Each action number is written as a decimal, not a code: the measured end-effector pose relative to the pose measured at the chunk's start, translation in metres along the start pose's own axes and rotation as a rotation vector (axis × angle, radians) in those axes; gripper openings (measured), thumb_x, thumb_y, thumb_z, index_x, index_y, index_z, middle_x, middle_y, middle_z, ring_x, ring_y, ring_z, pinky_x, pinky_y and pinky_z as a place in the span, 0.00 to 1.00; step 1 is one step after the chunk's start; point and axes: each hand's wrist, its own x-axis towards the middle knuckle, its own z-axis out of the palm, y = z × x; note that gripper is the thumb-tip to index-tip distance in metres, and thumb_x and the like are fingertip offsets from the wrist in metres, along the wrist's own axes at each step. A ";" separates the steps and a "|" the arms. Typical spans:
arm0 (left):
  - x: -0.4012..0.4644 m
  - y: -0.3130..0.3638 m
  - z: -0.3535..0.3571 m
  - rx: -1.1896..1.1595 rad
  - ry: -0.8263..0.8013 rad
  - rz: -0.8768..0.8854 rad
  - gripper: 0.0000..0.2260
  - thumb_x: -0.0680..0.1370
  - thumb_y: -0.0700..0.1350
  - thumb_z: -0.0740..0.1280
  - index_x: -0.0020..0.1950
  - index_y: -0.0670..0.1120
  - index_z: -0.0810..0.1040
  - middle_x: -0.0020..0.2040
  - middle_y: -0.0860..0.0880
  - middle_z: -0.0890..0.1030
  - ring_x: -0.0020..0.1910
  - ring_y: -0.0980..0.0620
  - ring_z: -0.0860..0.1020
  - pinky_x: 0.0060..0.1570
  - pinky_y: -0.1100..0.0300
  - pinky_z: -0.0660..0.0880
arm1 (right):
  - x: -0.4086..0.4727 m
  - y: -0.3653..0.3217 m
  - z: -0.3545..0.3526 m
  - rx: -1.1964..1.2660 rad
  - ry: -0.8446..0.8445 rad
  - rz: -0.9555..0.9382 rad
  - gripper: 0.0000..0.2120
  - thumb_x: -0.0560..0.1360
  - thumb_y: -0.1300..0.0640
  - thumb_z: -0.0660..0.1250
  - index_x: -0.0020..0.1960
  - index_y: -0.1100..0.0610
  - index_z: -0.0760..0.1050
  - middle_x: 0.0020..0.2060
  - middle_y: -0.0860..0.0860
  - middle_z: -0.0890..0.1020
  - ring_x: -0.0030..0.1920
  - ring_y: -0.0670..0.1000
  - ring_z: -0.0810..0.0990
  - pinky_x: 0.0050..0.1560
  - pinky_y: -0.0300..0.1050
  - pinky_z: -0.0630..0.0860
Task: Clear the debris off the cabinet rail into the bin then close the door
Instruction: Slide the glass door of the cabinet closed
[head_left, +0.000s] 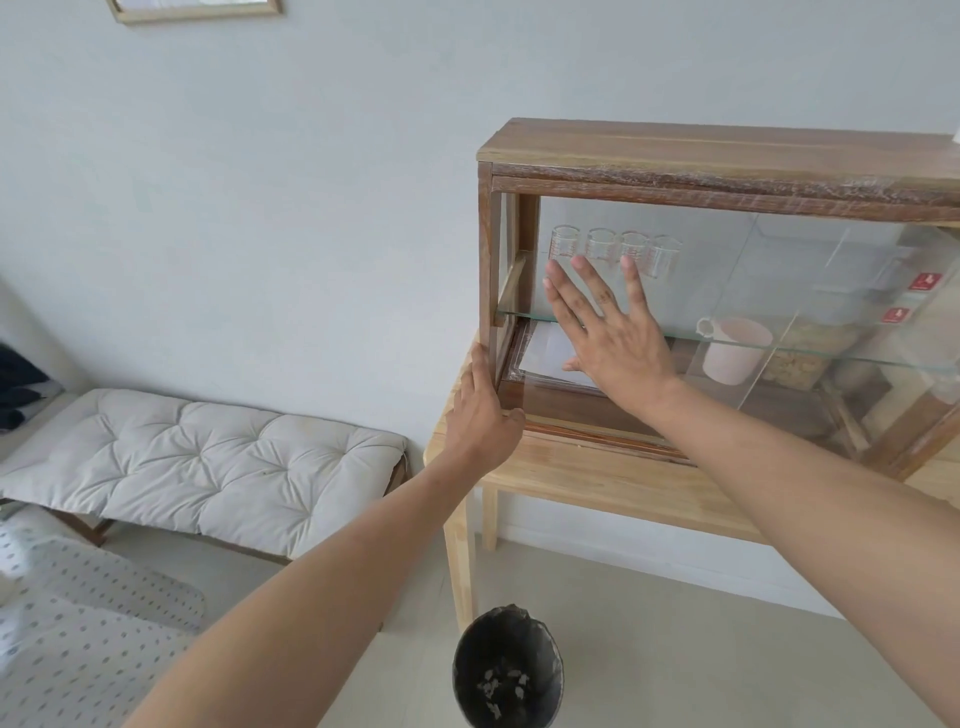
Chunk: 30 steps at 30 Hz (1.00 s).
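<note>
— Where is the door now?

— The sliding glass door (644, 312) covers the left half of the cabinet (717, 156), its left edge close to the left post. You cannot tell whether a gap remains there. Its travel runs left-right along the bottom rail (597, 423).

— Which hand drives it?

— Your right hand (613, 332), pressed flat on the pane, fingers spread, gripping nothing. It sits right of the post, so the push goes leftward.

— And the other?

— Your left hand (483, 415) clasps the cabinet's lower left corner, thumb on the rail, steadying it on the table (597, 478).

— The debris?

— Scraps lie in the bin (506, 670) on the floor, below the table's left end. The rail looks clear.
</note>
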 end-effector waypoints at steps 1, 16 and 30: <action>-0.001 0.001 -0.001 0.000 -0.002 -0.003 0.46 0.81 0.43 0.68 0.88 0.49 0.38 0.88 0.44 0.53 0.85 0.39 0.56 0.81 0.38 0.59 | 0.003 -0.002 -0.001 -0.001 0.003 0.003 0.63 0.77 0.31 0.69 0.87 0.62 0.32 0.89 0.57 0.39 0.88 0.62 0.42 0.79 0.75 0.35; -0.011 0.015 -0.009 -0.032 -0.012 -0.038 0.45 0.80 0.39 0.66 0.88 0.48 0.41 0.85 0.44 0.60 0.81 0.38 0.63 0.76 0.35 0.65 | 0.028 -0.029 0.001 -0.013 0.063 0.061 0.62 0.76 0.30 0.69 0.88 0.62 0.35 0.89 0.58 0.40 0.89 0.63 0.45 0.79 0.74 0.32; -0.003 0.006 -0.016 -0.063 -0.046 -0.033 0.44 0.80 0.39 0.68 0.88 0.48 0.44 0.84 0.42 0.62 0.81 0.38 0.64 0.76 0.39 0.67 | 0.025 -0.023 -0.001 -0.031 0.126 -0.006 0.58 0.78 0.31 0.66 0.88 0.63 0.38 0.89 0.59 0.43 0.89 0.62 0.47 0.84 0.69 0.40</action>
